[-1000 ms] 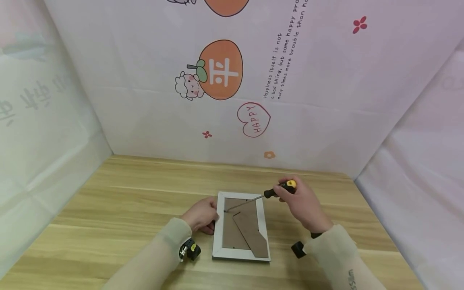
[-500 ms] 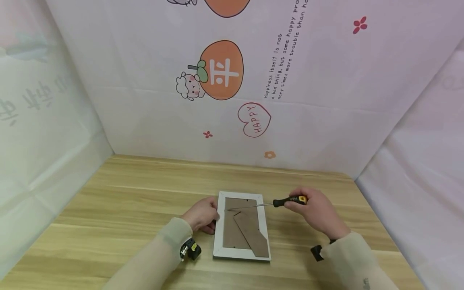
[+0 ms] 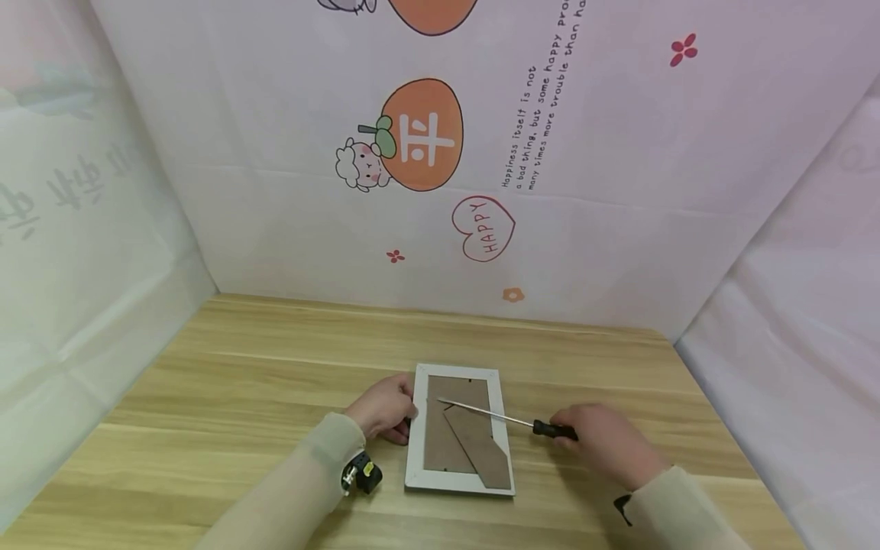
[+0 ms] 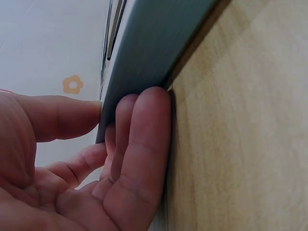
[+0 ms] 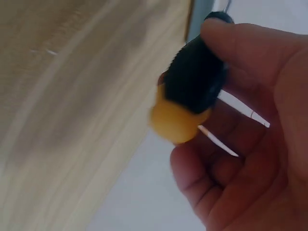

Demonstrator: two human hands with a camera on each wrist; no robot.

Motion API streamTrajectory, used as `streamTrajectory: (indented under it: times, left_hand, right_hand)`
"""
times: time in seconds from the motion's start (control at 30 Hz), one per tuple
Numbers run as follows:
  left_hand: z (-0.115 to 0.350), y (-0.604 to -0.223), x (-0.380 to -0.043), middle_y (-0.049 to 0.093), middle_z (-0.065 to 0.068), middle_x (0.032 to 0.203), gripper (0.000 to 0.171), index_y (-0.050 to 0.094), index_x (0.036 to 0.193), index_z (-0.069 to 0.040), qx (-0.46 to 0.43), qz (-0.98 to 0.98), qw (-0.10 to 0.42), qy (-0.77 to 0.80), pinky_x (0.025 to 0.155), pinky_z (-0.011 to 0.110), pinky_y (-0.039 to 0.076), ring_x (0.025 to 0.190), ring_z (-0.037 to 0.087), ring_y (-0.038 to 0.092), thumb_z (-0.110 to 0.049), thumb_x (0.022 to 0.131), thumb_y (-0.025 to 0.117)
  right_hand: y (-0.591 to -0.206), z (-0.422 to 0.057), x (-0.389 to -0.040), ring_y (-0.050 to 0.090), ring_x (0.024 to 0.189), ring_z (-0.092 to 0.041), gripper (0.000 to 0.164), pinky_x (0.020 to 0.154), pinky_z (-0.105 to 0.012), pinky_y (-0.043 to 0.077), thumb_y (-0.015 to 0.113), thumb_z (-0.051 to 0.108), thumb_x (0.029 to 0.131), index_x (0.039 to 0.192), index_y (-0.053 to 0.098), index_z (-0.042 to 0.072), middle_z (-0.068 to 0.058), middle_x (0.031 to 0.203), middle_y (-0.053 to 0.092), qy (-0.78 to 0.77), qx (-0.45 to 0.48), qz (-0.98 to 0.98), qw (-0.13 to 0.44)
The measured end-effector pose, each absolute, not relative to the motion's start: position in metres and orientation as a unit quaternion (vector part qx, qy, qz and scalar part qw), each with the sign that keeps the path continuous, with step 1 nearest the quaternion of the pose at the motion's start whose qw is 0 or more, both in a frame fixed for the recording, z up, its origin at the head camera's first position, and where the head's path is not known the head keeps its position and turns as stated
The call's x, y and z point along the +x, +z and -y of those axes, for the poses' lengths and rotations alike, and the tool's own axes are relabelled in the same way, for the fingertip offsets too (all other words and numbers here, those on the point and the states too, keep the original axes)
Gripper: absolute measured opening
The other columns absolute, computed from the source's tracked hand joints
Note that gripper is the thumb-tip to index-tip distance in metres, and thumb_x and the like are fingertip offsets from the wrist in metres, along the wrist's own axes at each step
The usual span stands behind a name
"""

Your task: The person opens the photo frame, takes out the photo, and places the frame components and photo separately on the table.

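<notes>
A white picture frame lies back up on the table, its brown backing board and angled stand leg showing. My left hand holds its left side. In the left wrist view, the thumb presses the frame's upper edge and curled fingers touch its side wall. To the right of the frame, my right hand grips a screwdriver by its black and yellow handle. The metal shaft crosses the frame, its tip over the upper backing; contact cannot be told.
Wood-grained table extends around the frame on all sides. A printed white cloth wall stands along the back edge, and pale sheets hang at left and right. A small black camera sits on the left wrist.
My right hand has moved right and toward me, lowering the screwdriver handle. The tip has shifted slightly right from the backing's left edge. The left hand and frame stay put.
</notes>
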State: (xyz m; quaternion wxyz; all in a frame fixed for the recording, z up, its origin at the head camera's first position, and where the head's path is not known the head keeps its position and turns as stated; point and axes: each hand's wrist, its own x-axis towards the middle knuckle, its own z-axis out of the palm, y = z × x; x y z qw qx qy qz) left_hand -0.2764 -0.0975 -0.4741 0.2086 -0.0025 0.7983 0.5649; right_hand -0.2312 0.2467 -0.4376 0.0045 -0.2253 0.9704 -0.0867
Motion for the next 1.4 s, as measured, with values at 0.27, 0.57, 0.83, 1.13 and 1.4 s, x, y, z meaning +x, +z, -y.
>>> streamTrajectory:
  times: [0.27,0.57,0.83,1.13,1.4]
  left_hand:
    - [0.097,-0.476,-0.277,0.058,0.018,0.080,0.017,0.050,0.097,-0.002,0.001,-0.800,0.206,0.564,0.048,0.035,0.056,0.057,0.024,0.057,0.007,0.085,0.058]
    - [0.098,-0.476,-0.276,0.058,0.019,0.078,0.016,0.050,0.096,-0.001,0.000,-0.800,0.209,0.563,0.048,0.035,0.057,0.057,0.024,0.057,0.008,0.084,0.057]
    - [0.098,-0.477,-0.276,0.057,0.018,0.077,0.016,0.050,0.096,-0.001,-0.001,-0.796,0.208,0.568,0.049,0.036,0.057,0.056,0.023,0.056,0.007,0.085,0.058]
    - [0.098,-0.474,-0.275,0.058,0.018,0.079,0.015,0.051,0.097,-0.002,-0.002,-0.797,0.209,0.566,0.050,0.036,0.057,0.057,0.023,0.057,0.006,0.087,0.059]
    - [0.099,-0.473,-0.275,0.057,0.018,0.079,0.015,0.051,0.097,-0.002,-0.008,-0.797,0.208,0.567,0.050,0.036,0.058,0.057,0.023,0.056,0.006,0.087,0.059]
  right_hand:
    - [-0.442,-0.247,-0.222,0.049,0.065,-0.009,0.019,0.060,-0.037,0.047,0.080,0.013,0.082,0.078,0.063,0.021,0.012,0.072,0.055,-0.083,-0.194,-0.977,0.026]
    - [-0.447,-0.278,-0.217,0.046,0.059,-0.015,0.021,0.054,-0.037,0.043,0.078,0.013,0.082,0.073,0.059,0.016,0.006,0.067,0.053,-0.091,-0.117,-0.988,0.046]
    - [-0.449,-0.316,-0.214,0.044,0.057,-0.017,0.024,0.052,-0.036,0.039,0.074,0.012,0.082,0.069,0.054,0.014,0.002,0.062,0.048,-0.087,-0.067,-0.993,0.039]
    - [-0.446,-0.342,-0.204,0.043,0.055,-0.017,0.025,0.050,-0.036,0.037,0.072,0.012,0.080,0.067,0.052,0.014,0.003,0.059,0.046,-0.064,-0.064,-0.996,0.027]
    - [-0.447,-0.344,-0.203,0.043,0.056,-0.017,0.026,0.049,-0.036,0.037,0.071,0.014,0.081,0.066,0.050,0.015,0.003,0.061,0.046,-0.049,-0.060,-0.996,0.047]
